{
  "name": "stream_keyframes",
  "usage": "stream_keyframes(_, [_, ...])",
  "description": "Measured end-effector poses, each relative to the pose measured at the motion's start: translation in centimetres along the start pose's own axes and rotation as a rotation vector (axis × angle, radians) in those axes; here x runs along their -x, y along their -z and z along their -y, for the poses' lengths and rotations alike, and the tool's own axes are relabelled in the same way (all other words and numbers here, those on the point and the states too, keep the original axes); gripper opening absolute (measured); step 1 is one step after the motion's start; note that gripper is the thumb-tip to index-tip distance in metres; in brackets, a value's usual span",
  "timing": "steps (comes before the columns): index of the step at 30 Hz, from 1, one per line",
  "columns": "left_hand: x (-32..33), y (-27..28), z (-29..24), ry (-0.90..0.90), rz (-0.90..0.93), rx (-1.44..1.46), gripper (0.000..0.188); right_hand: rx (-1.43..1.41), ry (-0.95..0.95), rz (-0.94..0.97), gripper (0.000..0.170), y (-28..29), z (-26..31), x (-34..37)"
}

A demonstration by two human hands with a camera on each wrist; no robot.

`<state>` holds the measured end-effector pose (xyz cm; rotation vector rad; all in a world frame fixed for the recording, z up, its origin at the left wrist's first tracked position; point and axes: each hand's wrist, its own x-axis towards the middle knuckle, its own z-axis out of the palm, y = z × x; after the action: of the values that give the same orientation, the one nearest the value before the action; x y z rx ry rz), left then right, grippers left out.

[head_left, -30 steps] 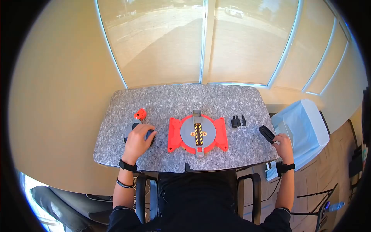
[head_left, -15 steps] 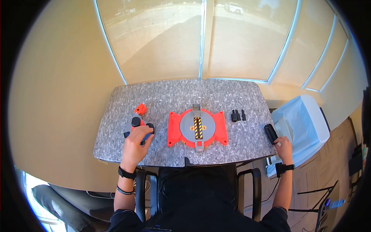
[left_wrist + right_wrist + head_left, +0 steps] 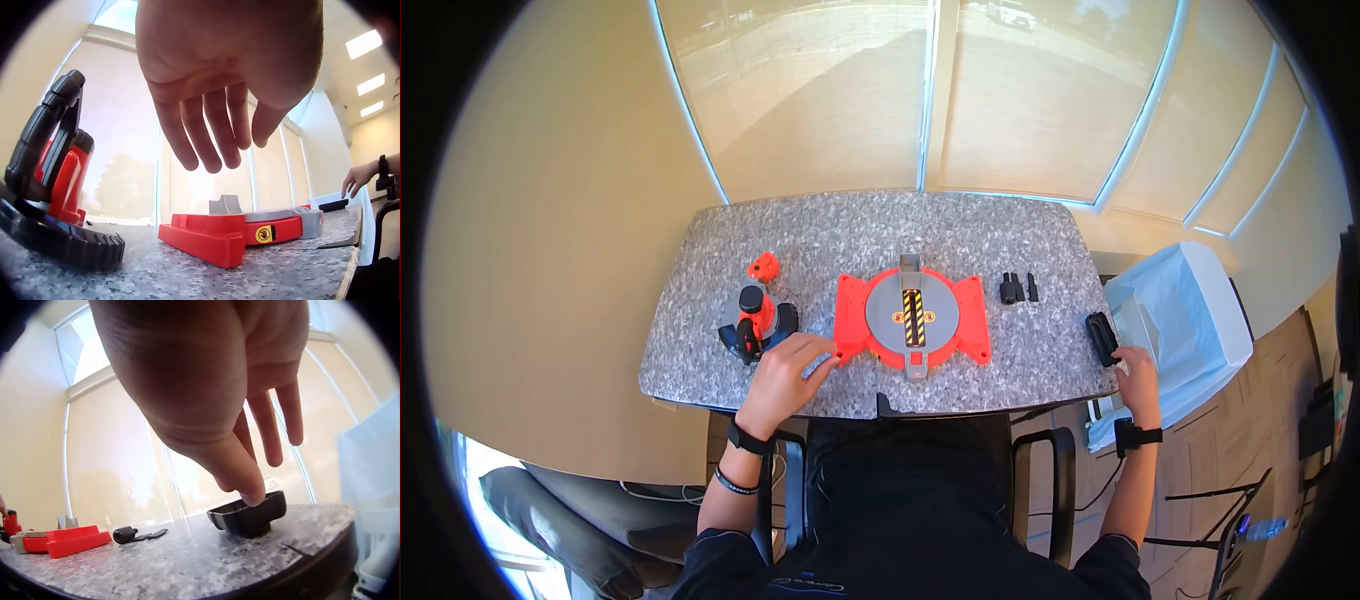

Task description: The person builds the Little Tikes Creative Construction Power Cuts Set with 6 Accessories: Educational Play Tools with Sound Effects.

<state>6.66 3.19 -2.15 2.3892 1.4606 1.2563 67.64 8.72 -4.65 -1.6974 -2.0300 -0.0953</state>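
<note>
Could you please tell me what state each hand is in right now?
Left hand: open, holding nothing.
Right hand: open, thumb at the shallow black plastic tray; contact unclear.

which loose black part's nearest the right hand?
Long, hollow black part beside the right hand, at the right edge of the speckled grey table; the small black pieces lie farther left.

Gap between the red base [image 3: 853, 318] and small black parts [image 3: 1008, 291], both low obstacles.
</note>
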Motion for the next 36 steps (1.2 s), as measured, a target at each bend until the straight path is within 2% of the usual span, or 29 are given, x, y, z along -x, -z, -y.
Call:
stream_keyframes(9, [0.9, -0.1, -0.5, 0.017, 0.054, -0.020, 0.018, -0.017, 0.156, -0.082, 0.033, 2.6, 7.6, -1.1])
stream_keyframes(10, [-0.8, -2.8, 2.7, 0.015, 0.091, -0.021, 0.019, -0.064, 0.165, -0.068, 0.031, -1.4, 6.7, -3.9])
stream_keyframes(17, [-1.8, -3.1, 3.0, -0.006, 0.169, -0.017, 0.024, -0.228, 0.096, 0.060, 0.027, -4.2, 9.7, -7.2])
stream_keyframes(20, [-2.3, -3.5, 3.2, -0.044, 0.166, 0.000, 0.025, -0.102, 0.172, -0.026, 0.029, -6.2, 10.2, -8.6])
stream_keyframes(27, [-4.0, -3.9, 2.5, -0.059, 0.162, 0.025, 0.025, -0.079, 0.148, 0.009, 0.034, -9.3, 11.8, -12.9])
stream_keyframes(32, [-5.0, -4.4, 2.8, -0.029, 0.233, 0.007, 0.026, -0.094, 0.018, 0.087, 0.039, -11.6, 12.9, -16.3])
stream_keyframes(36, [-5.4, -5.0, 3.4, 0.001, 0.279, -0.041, 0.032, -0.087, -0.013, 0.047, 0.040, -12.7, 14.1, -17.6])
